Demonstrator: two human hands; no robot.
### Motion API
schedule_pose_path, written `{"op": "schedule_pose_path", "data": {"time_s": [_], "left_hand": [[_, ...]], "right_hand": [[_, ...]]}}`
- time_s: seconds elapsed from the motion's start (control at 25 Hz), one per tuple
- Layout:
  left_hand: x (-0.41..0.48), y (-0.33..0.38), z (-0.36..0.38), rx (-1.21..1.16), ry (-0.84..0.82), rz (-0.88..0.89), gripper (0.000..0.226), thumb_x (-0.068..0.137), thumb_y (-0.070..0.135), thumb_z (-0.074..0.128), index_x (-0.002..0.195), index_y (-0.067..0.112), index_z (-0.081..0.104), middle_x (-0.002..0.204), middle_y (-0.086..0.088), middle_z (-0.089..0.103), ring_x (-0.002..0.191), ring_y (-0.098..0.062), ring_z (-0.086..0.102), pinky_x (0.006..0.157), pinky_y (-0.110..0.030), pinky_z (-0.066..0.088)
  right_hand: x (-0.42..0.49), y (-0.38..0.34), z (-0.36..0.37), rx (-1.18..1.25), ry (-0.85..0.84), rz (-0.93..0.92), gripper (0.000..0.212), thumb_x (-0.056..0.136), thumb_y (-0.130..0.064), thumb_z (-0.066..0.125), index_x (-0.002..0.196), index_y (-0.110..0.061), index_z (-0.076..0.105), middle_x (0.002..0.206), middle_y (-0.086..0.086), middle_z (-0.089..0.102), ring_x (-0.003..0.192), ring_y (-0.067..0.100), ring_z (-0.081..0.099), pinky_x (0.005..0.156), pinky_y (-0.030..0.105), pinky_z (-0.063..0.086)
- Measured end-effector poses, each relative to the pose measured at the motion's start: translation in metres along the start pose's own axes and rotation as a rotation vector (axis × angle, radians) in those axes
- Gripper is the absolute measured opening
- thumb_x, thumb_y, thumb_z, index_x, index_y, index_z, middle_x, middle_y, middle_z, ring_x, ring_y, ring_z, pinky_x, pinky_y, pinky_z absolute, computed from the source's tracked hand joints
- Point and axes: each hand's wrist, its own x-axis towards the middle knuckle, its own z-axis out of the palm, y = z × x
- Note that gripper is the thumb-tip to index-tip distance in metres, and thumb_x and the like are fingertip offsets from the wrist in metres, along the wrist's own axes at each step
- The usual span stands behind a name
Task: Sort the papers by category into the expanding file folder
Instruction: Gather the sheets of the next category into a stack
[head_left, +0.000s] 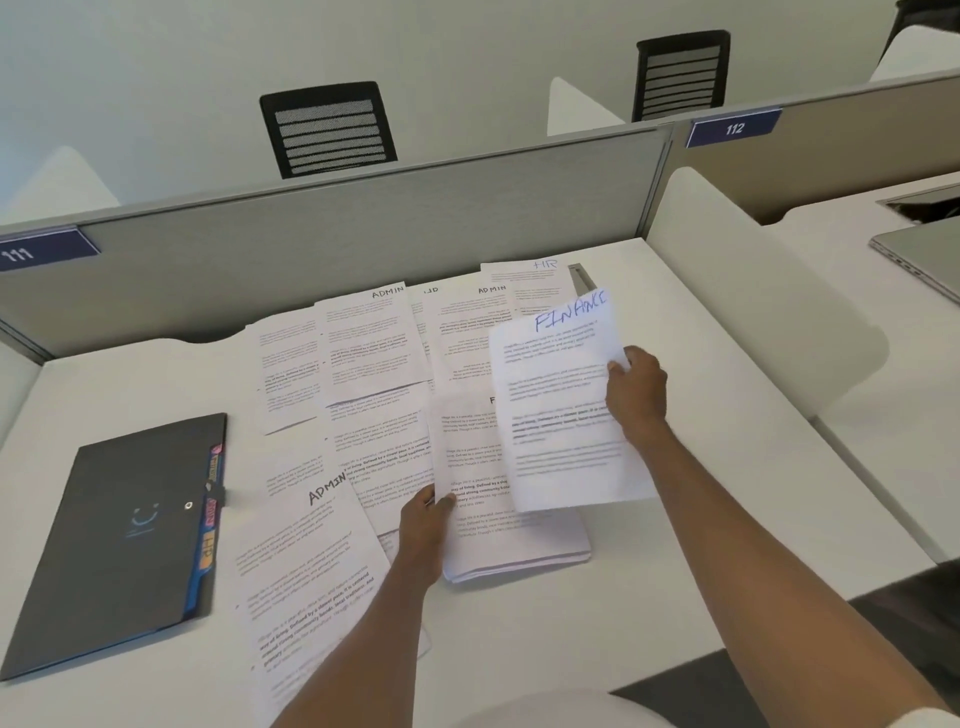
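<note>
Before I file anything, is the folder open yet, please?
No, the folder lies flat and shut on the desk, left of the papers.

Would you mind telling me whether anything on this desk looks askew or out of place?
Yes: the papers lie fanned and overlapping at different angles, with ADMIN and HR sheets mixed together. The ADMIN sheet nearest the closed folder is tilted. Nothing looks torn or spilled.

Closed black expanding file folder (119, 540) flat at left, beside scattered labelled white papers (374, 358).
</note>
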Motion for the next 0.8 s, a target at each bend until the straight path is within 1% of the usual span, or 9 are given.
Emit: {"op": "schedule_pose_path", "data": {"time_s": [0.08, 0.12, 0.16, 0.24, 0.36, 0.48, 0.56, 0.68, 0.8], "left_hand": [[-0.004, 0.003, 0.001, -0.017, 0.000, -0.010, 0.020, 0.092, 0.012, 0.065, 0.103, 0.020, 0.080, 0.104, -0.005, 0.082, 0.103, -0.037, 0.076, 0.100, -0.059, 0.058], [-0.005, 0.004, 0.002, -0.036, 0.009, -0.020, 0.019, 0.095, 0.014, 0.063, 0.103, 0.018, 0.080, 0.104, -0.006, 0.082, 0.105, -0.038, 0.075, 0.101, -0.060, 0.057], [-0.005, 0.004, 0.003, -0.069, 0.017, -0.029, 0.019, 0.098, 0.020, 0.062, 0.105, 0.017, 0.079, 0.106, -0.007, 0.082, 0.107, -0.039, 0.074, 0.103, -0.060, 0.055], [-0.004, 0.003, 0.004, -0.143, 0.032, -0.041, 0.032, 0.099, 0.037, 0.060, 0.117, 0.016, 0.077, 0.116, -0.003, 0.080, 0.114, -0.034, 0.072, 0.110, -0.057, 0.051], [-0.004, 0.007, 0.006, -0.142, 0.035, -0.069, 0.041, 0.096, 0.047, 0.060, 0.121, 0.019, 0.075, 0.119, 0.003, 0.079, 0.116, -0.027, 0.071, 0.111, -0.052, 0.050], [-0.011, 0.013, 0.007, -0.074, 0.011, -0.027, 0.022, 0.098, 0.031, 0.067, 0.111, 0.016, 0.077, 0.108, -0.002, 0.082, 0.106, -0.030, 0.076, 0.102, -0.053, 0.057], [-0.014, 0.012, 0.007, -0.051, 0.012, 0.009, 0.013, 0.097, 0.016, 0.070, 0.109, 0.017, 0.076, 0.108, -0.003, 0.081, 0.102, -0.028, 0.077, 0.097, -0.049, 0.061], [-0.019, 0.012, 0.007, -0.053, 0.030, 0.038, 0.018, 0.096, 0.002, 0.068, 0.103, 0.017, 0.074, 0.109, -0.006, 0.080, 0.100, -0.028, 0.077, 0.090, -0.043, 0.063], [-0.021, 0.012, 0.005, -0.104, 0.051, 0.022, 0.020, 0.097, -0.002, 0.065, 0.107, 0.013, 0.074, 0.105, -0.006, 0.081, 0.097, -0.028, 0.077, 0.089, -0.044, 0.063]], "right_hand": [[-0.007, 0.015, 0.018, 0.033, -0.143, 0.071, 0.017, 0.094, -0.003, 0.049, 0.078, -0.006, 0.053, 0.082, 0.011, 0.062, 0.079, 0.031, 0.059, 0.064, 0.030, 0.042], [-0.012, 0.022, 0.027, 0.035, -0.198, 0.107, 0.019, 0.093, -0.001, 0.048, 0.076, -0.009, 0.052, 0.078, 0.007, 0.060, 0.077, 0.028, 0.055, 0.060, 0.029, 0.039], [-0.019, 0.030, 0.036, 0.040, -0.241, 0.142, 0.019, 0.092, 0.000, 0.048, 0.079, -0.009, 0.057, 0.083, 0.006, 0.063, 0.079, 0.027, 0.056, 0.061, 0.029, 0.041], [-0.031, 0.043, 0.051, 0.058, -0.287, 0.204, 0.021, 0.093, 0.000, 0.050, 0.100, -0.005, 0.069, 0.102, 0.009, 0.069, 0.088, 0.027, 0.061, 0.071, 0.028, 0.045], [-0.045, 0.057, 0.069, 0.019, -0.312, 0.221, 0.021, 0.096, -0.001, 0.050, 0.109, -0.001, 0.066, 0.111, 0.014, 0.070, 0.087, 0.026, 0.060, 0.070, 0.029, 0.046], [-0.053, 0.064, 0.081, -0.015, -0.351, 0.184, 0.025, 0.098, -0.001, 0.051, 0.122, 0.001, 0.060, 0.120, 0.018, 0.067, 0.093, 0.027, 0.058, 0.077, 0.030, 0.045], [-0.055, 0.063, 0.086, -0.013, -0.353, 0.158, 0.030, 0.099, -0.001, 0.052, 0.128, 0.000, 0.056, 0.124, 0.020, 0.066, 0.102, 0.034, 0.062, 0.082, 0.032, 0.047], [-0.056, 0.058, 0.090, -0.032, -0.376, 0.084, 0.042, 0.097, -0.004, 0.060, 0.136, 0.001, 0.048, 0.130, 0.021, 0.061, 0.117, 0.038, 0.060, 0.095, 0.039, 0.049], [-0.056, 0.059, 0.090, -0.098, -0.354, 0.005, 0.063, 0.092, -0.013, 0.071, 0.145, 0.001, 0.040, 0.139, 0.022, 0.049, 0.128, 0.038, 0.051, 0.107, 0.046, 0.045]]}}
